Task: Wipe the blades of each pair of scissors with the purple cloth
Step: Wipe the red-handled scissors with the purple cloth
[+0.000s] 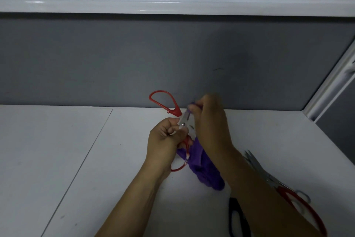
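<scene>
Red-handled scissors with bright steel blades (184, 121) were held raised above the white tabletop (96, 159), opened wide, one red loop handle standing up toward the grey back wall (172, 54) and the other hanging down by the left wrist. Left hand (165, 140): grip closed on the scissors near the pivot screw, apparently to steady the pair and keep the blades spread so each face could be reached. Right hand (209, 121): grip closed around a fold of the purple fleecy cloth (203, 167), pinching it over the blade end, which was hidden under the fingers; the hand was blurred, so the exact contact could not be told. Remainder of the cloth trailed down from that hand and appeared to rest on the tabletop between the forearms. Step in hand, by judgement: wiping the blades of this pair. Further items, lying on the tabletop at lower right, partly hidden by the right forearm: a second pair of scissors with red handles and steel blades (299, 198), and a black-handled pair (238, 219) near the frame's bottom edge; whether either had been wiped could not be told.
</scene>
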